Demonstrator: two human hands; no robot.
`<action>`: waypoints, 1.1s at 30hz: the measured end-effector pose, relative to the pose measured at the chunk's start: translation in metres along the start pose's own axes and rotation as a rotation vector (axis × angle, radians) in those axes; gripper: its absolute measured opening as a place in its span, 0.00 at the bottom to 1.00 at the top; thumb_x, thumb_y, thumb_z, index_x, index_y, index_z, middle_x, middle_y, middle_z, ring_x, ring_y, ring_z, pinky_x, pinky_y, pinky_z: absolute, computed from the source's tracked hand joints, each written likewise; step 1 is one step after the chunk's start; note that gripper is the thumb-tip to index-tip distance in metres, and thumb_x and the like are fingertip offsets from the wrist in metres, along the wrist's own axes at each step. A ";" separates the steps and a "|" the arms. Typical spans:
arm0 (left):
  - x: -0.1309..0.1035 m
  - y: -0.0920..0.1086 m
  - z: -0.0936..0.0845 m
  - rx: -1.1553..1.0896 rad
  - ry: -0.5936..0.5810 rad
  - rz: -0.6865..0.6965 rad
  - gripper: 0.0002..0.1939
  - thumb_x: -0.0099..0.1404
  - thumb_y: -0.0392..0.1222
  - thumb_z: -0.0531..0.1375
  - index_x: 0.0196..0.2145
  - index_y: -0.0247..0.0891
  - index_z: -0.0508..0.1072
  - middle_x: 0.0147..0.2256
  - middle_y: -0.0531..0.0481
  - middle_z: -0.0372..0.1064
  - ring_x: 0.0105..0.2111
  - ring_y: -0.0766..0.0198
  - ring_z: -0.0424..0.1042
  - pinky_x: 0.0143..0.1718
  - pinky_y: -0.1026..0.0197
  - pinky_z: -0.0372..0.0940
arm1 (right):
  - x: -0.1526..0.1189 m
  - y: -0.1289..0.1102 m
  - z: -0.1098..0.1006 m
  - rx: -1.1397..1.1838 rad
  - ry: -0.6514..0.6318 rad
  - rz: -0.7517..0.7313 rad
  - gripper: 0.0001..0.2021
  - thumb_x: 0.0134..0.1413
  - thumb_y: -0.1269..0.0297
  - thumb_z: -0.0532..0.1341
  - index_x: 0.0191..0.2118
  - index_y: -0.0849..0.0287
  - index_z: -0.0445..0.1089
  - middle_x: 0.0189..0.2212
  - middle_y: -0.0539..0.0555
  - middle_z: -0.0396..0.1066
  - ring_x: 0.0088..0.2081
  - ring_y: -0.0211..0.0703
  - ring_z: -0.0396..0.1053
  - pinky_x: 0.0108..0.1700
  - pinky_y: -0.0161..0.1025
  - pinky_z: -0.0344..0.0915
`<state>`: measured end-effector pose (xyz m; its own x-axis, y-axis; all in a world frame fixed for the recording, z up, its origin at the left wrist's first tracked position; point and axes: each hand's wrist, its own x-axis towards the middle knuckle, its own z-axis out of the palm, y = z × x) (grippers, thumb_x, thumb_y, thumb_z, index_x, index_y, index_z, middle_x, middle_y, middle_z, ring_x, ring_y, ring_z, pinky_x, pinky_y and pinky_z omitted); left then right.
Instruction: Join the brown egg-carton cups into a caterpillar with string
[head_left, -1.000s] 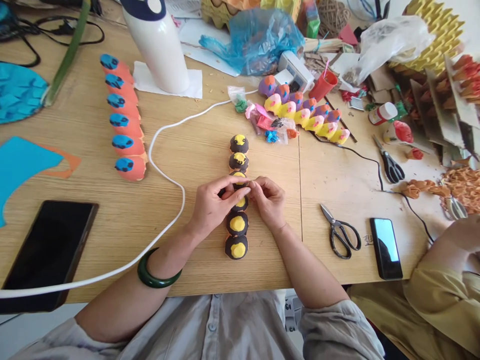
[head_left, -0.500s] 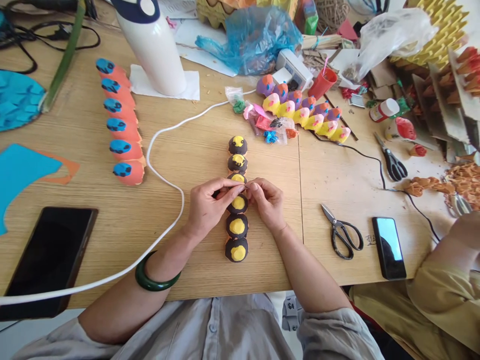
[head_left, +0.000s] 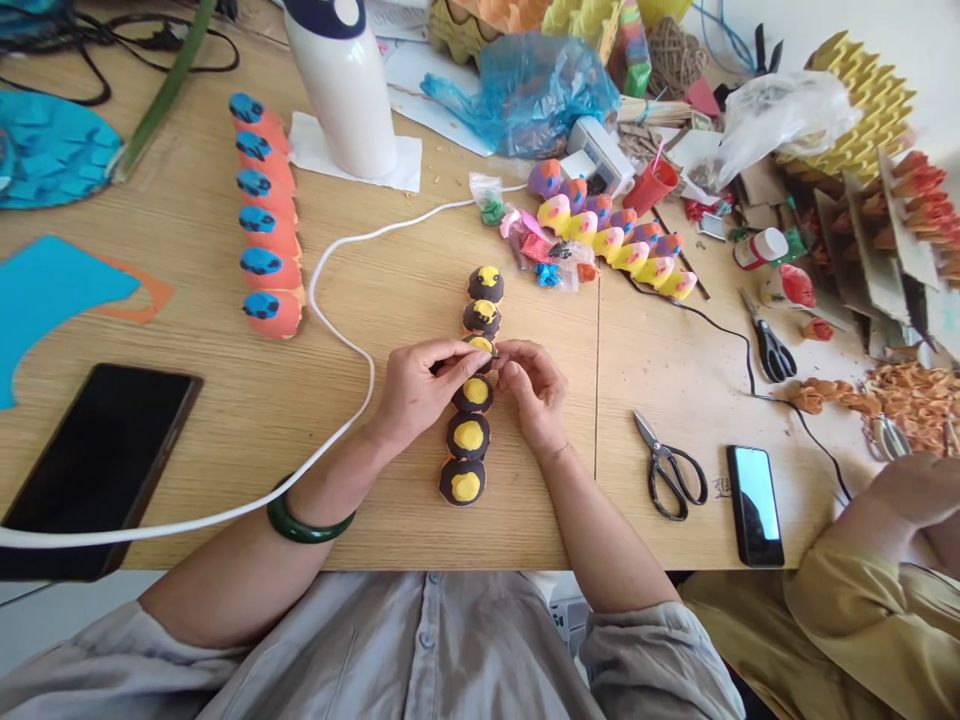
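I see the left hand [head_left: 420, 385] and right hand [head_left: 534, 388] meeting fingertip to fingertip over the black-and-yellow egg-carton strip [head_left: 470, 435], pinching something too small for me to make out at its third cup from the far end. The strip lies mid-table [head_left: 225, 400], running 12 to 6 o'clock; scissors [head_left: 670, 470] lie at its 3 o'clock, a white cord [head_left: 341, 330] at 9 o'clock

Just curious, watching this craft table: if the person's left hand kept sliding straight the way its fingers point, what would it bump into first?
Probably the right hand: the left hand points rightward across the black-and-yellow painted egg-carton strip, fingertips nearly meeting above it.
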<state>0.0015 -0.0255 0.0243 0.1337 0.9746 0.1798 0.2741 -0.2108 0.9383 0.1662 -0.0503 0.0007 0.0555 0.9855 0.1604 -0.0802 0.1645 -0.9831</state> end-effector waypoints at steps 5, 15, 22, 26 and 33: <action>0.001 0.001 -0.001 0.006 -0.018 0.012 0.13 0.68 0.48 0.65 0.34 0.36 0.84 0.30 0.51 0.81 0.28 0.67 0.73 0.32 0.67 0.64 | 0.001 0.005 0.001 -0.054 -0.014 -0.046 0.10 0.61 0.54 0.68 0.45 0.51 0.77 0.37 0.51 0.74 0.35 0.38 0.72 0.35 0.36 0.72; -0.001 0.002 -0.002 0.010 -0.051 -0.083 0.25 0.72 0.58 0.58 0.32 0.35 0.84 0.26 0.50 0.77 0.28 0.64 0.72 0.30 0.64 0.63 | 0.003 0.004 0.004 -0.006 0.029 -0.047 0.07 0.60 0.56 0.69 0.38 0.53 0.77 0.35 0.51 0.79 0.34 0.39 0.77 0.41 0.40 0.78; 0.000 0.000 -0.002 0.034 -0.059 -0.019 0.17 0.67 0.53 0.64 0.36 0.37 0.84 0.27 0.52 0.78 0.26 0.67 0.69 0.30 0.66 0.62 | 0.003 0.006 0.003 -0.060 0.053 0.028 0.13 0.58 0.49 0.69 0.38 0.54 0.76 0.35 0.51 0.78 0.36 0.40 0.76 0.41 0.41 0.78; 0.001 0.001 -0.002 0.013 -0.041 -0.027 0.15 0.68 0.51 0.64 0.36 0.36 0.84 0.30 0.51 0.80 0.28 0.67 0.71 0.31 0.66 0.63 | 0.002 0.005 0.004 -0.056 0.051 0.050 0.16 0.58 0.46 0.69 0.43 0.53 0.76 0.35 0.51 0.78 0.34 0.40 0.75 0.38 0.40 0.77; 0.001 0.002 -0.002 -0.002 -0.032 -0.051 0.15 0.68 0.51 0.64 0.36 0.37 0.84 0.30 0.52 0.80 0.28 0.67 0.71 0.31 0.66 0.64 | 0.001 0.005 0.003 -0.052 0.074 0.014 0.13 0.61 0.51 0.68 0.45 0.52 0.75 0.35 0.50 0.77 0.33 0.38 0.74 0.36 0.38 0.75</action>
<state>0.0006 -0.0249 0.0268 0.1500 0.9811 0.1222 0.2795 -0.1606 0.9466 0.1633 -0.0479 -0.0040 0.1279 0.9817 0.1413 -0.0294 0.1462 -0.9888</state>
